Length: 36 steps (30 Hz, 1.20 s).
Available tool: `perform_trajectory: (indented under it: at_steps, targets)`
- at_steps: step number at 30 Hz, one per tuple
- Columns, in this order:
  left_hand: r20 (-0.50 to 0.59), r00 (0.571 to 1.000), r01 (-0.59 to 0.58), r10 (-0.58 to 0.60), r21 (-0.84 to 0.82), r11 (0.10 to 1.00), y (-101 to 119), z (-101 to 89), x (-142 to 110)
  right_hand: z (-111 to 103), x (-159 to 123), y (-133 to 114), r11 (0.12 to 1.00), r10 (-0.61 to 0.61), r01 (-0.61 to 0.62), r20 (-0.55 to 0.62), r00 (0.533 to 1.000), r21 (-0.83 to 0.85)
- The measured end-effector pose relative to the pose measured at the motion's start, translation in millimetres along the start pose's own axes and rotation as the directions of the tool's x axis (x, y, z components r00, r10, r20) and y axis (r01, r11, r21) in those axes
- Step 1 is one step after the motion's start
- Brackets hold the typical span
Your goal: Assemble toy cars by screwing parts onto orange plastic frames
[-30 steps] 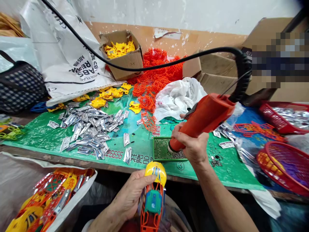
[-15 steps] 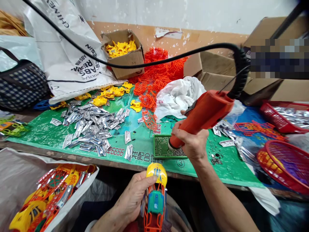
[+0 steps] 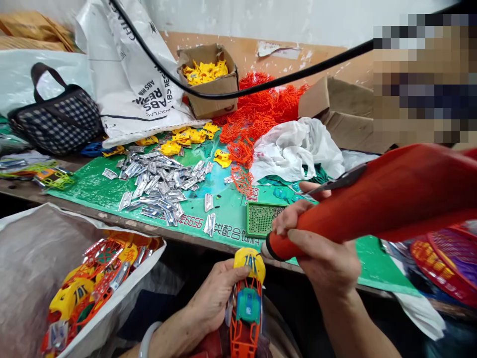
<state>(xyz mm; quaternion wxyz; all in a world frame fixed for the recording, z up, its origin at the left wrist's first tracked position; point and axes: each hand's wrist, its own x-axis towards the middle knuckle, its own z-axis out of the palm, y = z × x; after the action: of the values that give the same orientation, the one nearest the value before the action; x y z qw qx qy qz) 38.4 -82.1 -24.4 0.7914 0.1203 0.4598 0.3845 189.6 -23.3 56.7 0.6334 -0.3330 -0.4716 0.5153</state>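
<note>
My left hand (image 3: 218, 291) is closed around a toy vehicle (image 3: 249, 306) low in the middle of the head view, its thumb on the yellow nose. The toy has an orange lattice frame and a green block in its centre. My right hand (image 3: 324, 253) grips a red electric screwdriver (image 3: 343, 204), held slanting with its tip close beside the toy's yellow nose; whether they touch I cannot tell. Behind the screwdriver is a green perforated tray (image 3: 257, 219) with small metal screws, partly hidden by my right hand.
Silver plates (image 3: 160, 184) lie heaped on the green sheet. Yellow parts fill a cardboard box (image 3: 216, 99), beside piled orange frames (image 3: 257, 119) and a white cloth bag (image 3: 294, 149). An open sack (image 3: 22, 263) of assembled toys stands lower left. A black cable (image 3: 208, 94) crosses overhead.
My right hand has brought the screwdriver from over the screw tray down and nearer, to the toy's nose. My left hand still holds the toy. The whole view has shifted somewhat.
</note>
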Motion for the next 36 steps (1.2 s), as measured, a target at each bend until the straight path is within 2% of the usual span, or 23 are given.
perform_trajectory:
  at_steps: [9,19,31,36]
  targets:
    - [-0.005,1.000,-0.020,0.020,0.021,1.000,2.1,0.2,-1.3,4.8,-3.2,11.6,0.997,0.011,-0.009,0.036,0.999,-0.079]
    - [0.022,1.000,-0.023,0.023,-0.001,1.000,-1.5,-3.8,0.8,-0.8,-7.2,22.2,0.986,-0.001,0.019,0.110,0.994,-0.165]
    - [0.027,0.999,-0.028,0.029,-0.024,0.999,-4.8,-5.8,2.9,3.4,-6.5,22.2,0.981,-0.006,0.028,0.115,0.993,-0.192]
    - [0.031,0.999,-0.028,0.030,-0.051,0.998,-5.4,-5.2,3.0,9.4,-4.9,18.2,0.980,0.023,0.009,0.156,0.988,-0.200]
